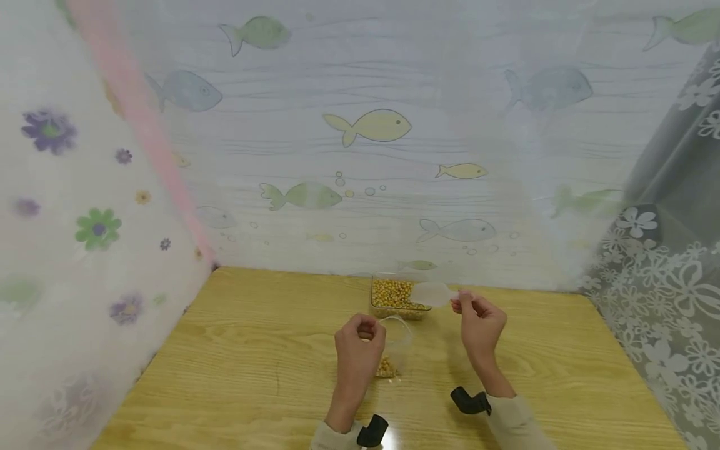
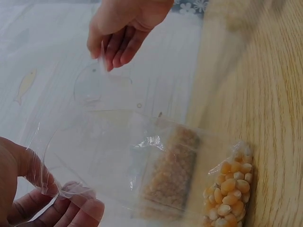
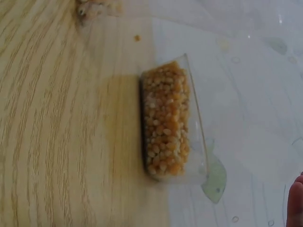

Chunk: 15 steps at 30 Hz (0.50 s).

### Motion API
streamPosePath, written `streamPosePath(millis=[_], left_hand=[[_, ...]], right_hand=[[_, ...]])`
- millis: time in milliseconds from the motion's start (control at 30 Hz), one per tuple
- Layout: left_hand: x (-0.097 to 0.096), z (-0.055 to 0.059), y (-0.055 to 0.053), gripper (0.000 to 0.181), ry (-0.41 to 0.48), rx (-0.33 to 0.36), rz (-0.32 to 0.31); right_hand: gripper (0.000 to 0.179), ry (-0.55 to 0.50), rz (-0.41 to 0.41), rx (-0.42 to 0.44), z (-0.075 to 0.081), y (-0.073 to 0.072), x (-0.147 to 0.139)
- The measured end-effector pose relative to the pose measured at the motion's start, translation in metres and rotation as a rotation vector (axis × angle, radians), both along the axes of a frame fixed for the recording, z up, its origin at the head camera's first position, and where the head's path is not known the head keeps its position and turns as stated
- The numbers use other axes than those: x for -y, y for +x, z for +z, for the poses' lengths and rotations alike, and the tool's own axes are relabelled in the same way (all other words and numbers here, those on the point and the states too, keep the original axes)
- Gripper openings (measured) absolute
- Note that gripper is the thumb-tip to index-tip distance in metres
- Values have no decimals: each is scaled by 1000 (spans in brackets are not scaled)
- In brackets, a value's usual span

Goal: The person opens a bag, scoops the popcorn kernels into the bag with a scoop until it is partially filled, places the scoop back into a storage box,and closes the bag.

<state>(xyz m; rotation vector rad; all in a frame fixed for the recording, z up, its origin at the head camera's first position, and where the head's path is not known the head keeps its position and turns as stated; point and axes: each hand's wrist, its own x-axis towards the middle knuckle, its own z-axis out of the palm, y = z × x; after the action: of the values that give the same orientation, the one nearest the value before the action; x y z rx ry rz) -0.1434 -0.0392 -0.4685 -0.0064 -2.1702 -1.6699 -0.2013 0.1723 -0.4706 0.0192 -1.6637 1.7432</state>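
My left hand (image 1: 360,351) pinches the rim of a clear plastic bag (image 1: 402,340), whose mouth hangs open. A small heap of corn kernels (image 2: 228,191) fills the bag's bottom corner, close over the wooden table in the left wrist view. My right hand (image 1: 482,326) pinches the handle of a translucent white scoop (image 1: 433,294). The scoop's blade overlaps the right side of a clear rectangular container (image 3: 195,163) full of yellow corn kernels (image 1: 392,291). In the right wrist view only a fingertip (image 3: 295,203) of the right hand shows.
The container stands near the back edge of the wood-grain table (image 1: 253,337), close to a fish-patterned curtain (image 1: 365,187). A flower-print curtain (image 1: 73,262) hangs at the left and a lacy grey one (image 1: 669,300) at the right. One loose kernel (image 3: 137,38) shows near the bag.
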Motion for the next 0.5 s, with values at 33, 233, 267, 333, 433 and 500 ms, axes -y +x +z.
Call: streamPosePath(millis=[33, 233, 267, 333, 433, 500], left_hand=[[0, 0, 0, 10, 2, 0, -1], [0, 0, 0, 9, -3, 16, 8], [0, 1, 0, 10, -7, 16, 11], [0, 1, 0, 9, -12, 14, 18], [0, 1, 0, 7, -17, 3, 22], [1, 0, 0, 6, -19, -4, 23]], right_hand=[[17, 32, -7, -11, 3, 2, 3], [17, 163, -6, 10, 24, 14, 16], [18, 175, 1, 27, 25, 14, 17], [18, 193, 16, 63, 25, 12, 18], [19, 176, 44, 120, 19, 6, 16], [20, 132, 64, 170, 11, -2, 14]])
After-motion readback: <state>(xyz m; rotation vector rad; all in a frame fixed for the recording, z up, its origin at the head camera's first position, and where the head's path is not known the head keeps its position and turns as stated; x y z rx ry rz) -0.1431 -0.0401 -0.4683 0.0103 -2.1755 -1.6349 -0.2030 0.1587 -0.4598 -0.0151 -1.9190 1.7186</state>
